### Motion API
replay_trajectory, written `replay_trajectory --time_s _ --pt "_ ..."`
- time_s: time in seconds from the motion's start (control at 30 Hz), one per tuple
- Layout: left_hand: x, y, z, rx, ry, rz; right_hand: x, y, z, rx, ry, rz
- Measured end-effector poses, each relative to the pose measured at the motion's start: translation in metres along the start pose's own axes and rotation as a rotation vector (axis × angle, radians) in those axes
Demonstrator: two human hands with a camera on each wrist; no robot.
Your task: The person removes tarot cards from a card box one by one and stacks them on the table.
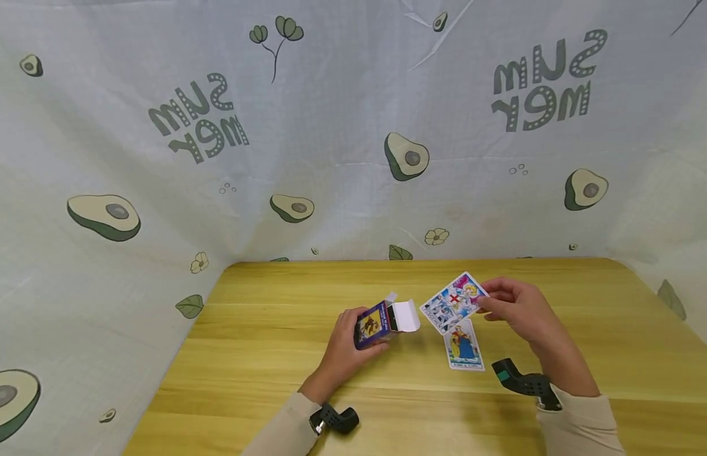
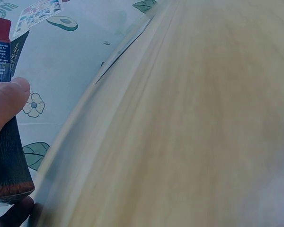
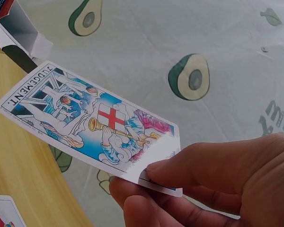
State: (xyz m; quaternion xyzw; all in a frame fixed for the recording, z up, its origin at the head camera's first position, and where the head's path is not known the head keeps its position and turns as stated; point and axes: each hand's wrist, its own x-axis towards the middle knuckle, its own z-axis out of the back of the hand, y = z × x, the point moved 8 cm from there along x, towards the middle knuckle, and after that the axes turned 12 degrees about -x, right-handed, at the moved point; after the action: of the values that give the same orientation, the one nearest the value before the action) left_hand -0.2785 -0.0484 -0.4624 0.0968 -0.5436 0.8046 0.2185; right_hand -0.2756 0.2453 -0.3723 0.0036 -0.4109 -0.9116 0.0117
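My left hand (image 1: pixel 348 345) grips a small purple card box (image 1: pixel 372 325) with a yellow picture on its front. The box's white flap (image 1: pixel 407 316) hangs open toward the right. In the left wrist view the thumb (image 2: pixel 9 101) lies along the box's dark side. Between thumb and fingers my right hand (image 1: pixel 515 310) pinches a tarot card (image 1: pixel 453 303), lettered "Judgement" in the right wrist view, by one end. The card is tilted, its far corner near the box's opening. Below it, a King of Cups card (image 1: pixel 464 347) lies face up on the table, its top edge overlapped by the held card.
The wooden table (image 1: pixel 245 354) runs back to a pale cloth (image 1: pixel 342 126) printed with avocados, leaves and mirrored lettering. This cloth also hangs at both sides. Each wrist wears a dark strap-on device, one on the left (image 1: pixel 334 419) and one on the right (image 1: pixel 524 382).
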Motion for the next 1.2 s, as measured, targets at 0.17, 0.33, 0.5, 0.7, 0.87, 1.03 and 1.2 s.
replay_trajectory --time_s 0.17,0.33,0.5,0.7,0.87,1.03,1.2 --pt "0.0 -0.001 0.0 -0.004 0.005 0.005 0.0 -0.002 0.001 0.0 -0.005 -0.004" --pt "0.0 0.0 -0.001 0.0 0.002 0.004 0.0 -0.003 0.001 -0.013 -0.005 -0.019" --pt "-0.001 0.001 -0.002 -0.01 0.003 0.011 0.0 -0.006 0.001 -0.023 0.002 -0.035" --pt "0.0 -0.001 0.0 -0.017 -0.001 0.011 0.002 -0.014 -0.004 -0.028 0.01 -0.059" --pt "-0.001 0.0 0.002 -0.008 0.0 -0.003 0.005 -0.027 -0.007 -0.037 -0.008 -0.106" --pt "-0.001 -0.001 0.004 -0.01 -0.004 -0.014 0.008 -0.036 -0.007 -0.046 -0.032 -0.127" --pt "-0.003 -0.002 0.004 -0.013 0.001 -0.016 0.002 -0.03 -0.009 -0.057 0.01 -0.099"
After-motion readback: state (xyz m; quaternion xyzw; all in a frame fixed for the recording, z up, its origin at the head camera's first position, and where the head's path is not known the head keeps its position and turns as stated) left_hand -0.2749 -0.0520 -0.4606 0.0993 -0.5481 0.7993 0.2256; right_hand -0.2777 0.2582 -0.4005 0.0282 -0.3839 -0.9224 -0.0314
